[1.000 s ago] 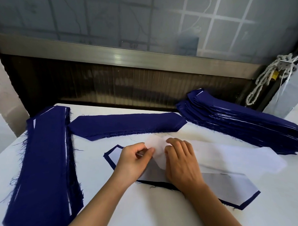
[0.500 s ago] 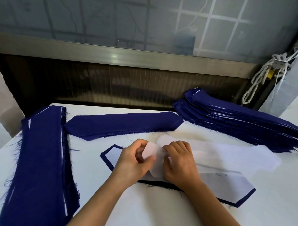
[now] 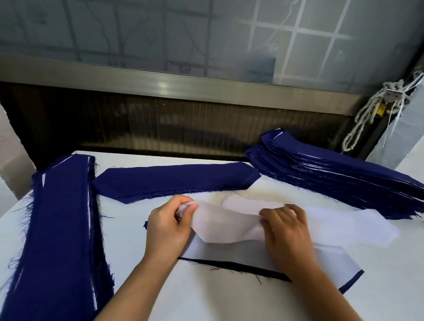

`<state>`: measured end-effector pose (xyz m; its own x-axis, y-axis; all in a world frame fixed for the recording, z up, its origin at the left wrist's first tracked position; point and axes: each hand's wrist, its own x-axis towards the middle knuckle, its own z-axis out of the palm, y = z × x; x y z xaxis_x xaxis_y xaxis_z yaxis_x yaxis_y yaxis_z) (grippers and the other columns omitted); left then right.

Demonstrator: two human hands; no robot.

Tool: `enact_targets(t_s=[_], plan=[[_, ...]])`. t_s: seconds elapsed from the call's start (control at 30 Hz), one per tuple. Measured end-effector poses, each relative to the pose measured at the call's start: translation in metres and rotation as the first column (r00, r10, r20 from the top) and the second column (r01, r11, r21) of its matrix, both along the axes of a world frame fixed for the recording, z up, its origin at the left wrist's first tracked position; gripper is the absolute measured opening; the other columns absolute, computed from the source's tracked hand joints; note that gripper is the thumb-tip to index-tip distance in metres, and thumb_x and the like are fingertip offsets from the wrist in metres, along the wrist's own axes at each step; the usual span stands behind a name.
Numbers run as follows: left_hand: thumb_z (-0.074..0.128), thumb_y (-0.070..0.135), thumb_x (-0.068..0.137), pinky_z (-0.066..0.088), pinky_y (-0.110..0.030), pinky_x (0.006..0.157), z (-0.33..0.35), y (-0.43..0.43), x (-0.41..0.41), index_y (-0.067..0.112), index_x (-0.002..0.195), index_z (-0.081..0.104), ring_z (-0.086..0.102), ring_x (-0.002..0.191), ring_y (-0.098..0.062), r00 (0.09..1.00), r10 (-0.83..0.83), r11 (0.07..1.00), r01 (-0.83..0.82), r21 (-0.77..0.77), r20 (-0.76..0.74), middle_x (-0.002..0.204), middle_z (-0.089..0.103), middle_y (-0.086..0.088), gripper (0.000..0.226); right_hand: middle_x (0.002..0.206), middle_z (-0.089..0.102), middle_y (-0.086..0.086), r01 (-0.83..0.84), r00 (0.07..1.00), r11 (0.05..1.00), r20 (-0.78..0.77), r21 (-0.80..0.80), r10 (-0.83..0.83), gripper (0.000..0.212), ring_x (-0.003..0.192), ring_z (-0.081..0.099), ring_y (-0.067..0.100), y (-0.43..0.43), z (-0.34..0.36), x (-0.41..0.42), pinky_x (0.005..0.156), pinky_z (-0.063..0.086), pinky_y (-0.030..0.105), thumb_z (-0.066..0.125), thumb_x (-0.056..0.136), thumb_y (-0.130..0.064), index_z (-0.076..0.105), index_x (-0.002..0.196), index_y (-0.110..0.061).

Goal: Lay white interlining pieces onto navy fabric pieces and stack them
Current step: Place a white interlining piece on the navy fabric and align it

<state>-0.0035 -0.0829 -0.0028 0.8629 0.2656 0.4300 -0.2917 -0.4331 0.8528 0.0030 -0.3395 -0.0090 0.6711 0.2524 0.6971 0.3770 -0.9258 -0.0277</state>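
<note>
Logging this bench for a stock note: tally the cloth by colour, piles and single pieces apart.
Navy piles: 3 (left pile, middle pile, right pile)
Navy piece, single: 1
Laid white piece on it: 1
Held white piece: 1
White pile: 1
Total: 7

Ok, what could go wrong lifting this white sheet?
1. The white interlining sheet, pinched by the left hand and held by the right hand, is thin; a second sheet from the white pile might cling along.
2. Both hands work over the covered navy piece, so pulling could nudge its interlining out of line.
</note>
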Motion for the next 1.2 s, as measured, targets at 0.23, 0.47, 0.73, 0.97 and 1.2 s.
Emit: enact_targets(t_s=[0.23, 0.47, 0.73, 0.97, 1.2], plan=[[0.065, 0.023, 0.094, 0.045, -0.014, 0.065, 0.005, 0.008, 0.001, 0.030, 0.090, 0.066, 0.063, 0.078, -0.003, 0.978, 0.196, 0.977, -0.189, -0.095, 0.075, 0.082, 0.067, 0.022, 0.008, 0.080, 0.068, 0.010, 0.329, 0.940, 0.944, 0.082, 0.035, -0.331, 0.020, 0.078, 0.064, 0.035, -0.094, 0.000, -0.033, 0.098, 0.035, 0.049, 0.051, 0.085, -0.009, 0.067, 0.096, -0.004], [0.059, 0.028, 0.097, 0.044, -0.014, 0.066, 0.009, 0.016, 0.001, 0.032, 0.092, 0.063, 0.060, 0.075, 0.007, 0.945, 0.326, 0.906, -0.310, -0.288, 0.010, 0.079, 0.065, 0.021, 0.007, 0.090, 0.064, 0.006, 0.404, 0.891, 0.672, -0.101, 0.621, -0.443, 0.029, 0.094, 0.041, 0.018, -0.097, 0.004, -0.053, 0.096, 0.034, 0.051, 0.048, 0.089, -0.026, 0.057, 0.112, -0.011], [0.053, 0.017, 0.092, 0.050, -0.036, 0.068, 0.009, 0.025, 0.003, 0.027, 0.110, 0.059, 0.059, 0.067, -0.020, 0.920, 0.369, 0.910, -0.386, -0.151, -0.131, 0.074, 0.060, 0.002, 0.022, 0.078, 0.059, -0.013, 0.368, 0.920, 0.525, -0.218, 0.768, -0.327, 0.024, 0.065, 0.062, 0.014, -0.092, 0.009, -0.071, 0.064, 0.043, 0.019, 0.054, 0.081, -0.029, 0.047, 0.102, -0.039], [0.053, 0.016, 0.093, 0.037, -0.034, 0.060, 0.009, 0.023, 0.000, 0.018, 0.107, 0.056, 0.054, 0.066, -0.026, 0.887, 0.392, 0.886, -0.292, 0.360, -0.244, 0.068, 0.057, 0.001, 0.015, 0.076, 0.065, -0.002, 0.497, 0.867, 0.662, -0.287, 0.561, -0.407, 0.012, 0.070, 0.055, 0.030, -0.090, 0.004, -0.073, 0.066, 0.040, 0.036, 0.059, 0.087, -0.011, 0.058, 0.093, -0.022], [0.057, 0.013, 0.089, 0.035, -0.032, 0.060, 0.011, 0.023, -0.002, 0.015, 0.105, 0.061, 0.049, 0.065, -0.026, 0.881, 0.421, 0.844, -0.294, 0.449, -0.215, 0.071, 0.053, 0.002, 0.017, 0.089, 0.069, 0.016, 0.633, 0.763, 0.721, -0.384, 0.281, -0.520, 0.013, 0.080, 0.056, 0.038, -0.093, 0.000, -0.066, 0.065, 0.040, 0.036, 0.062, 0.082, -0.003, 0.067, 0.094, -0.002]])
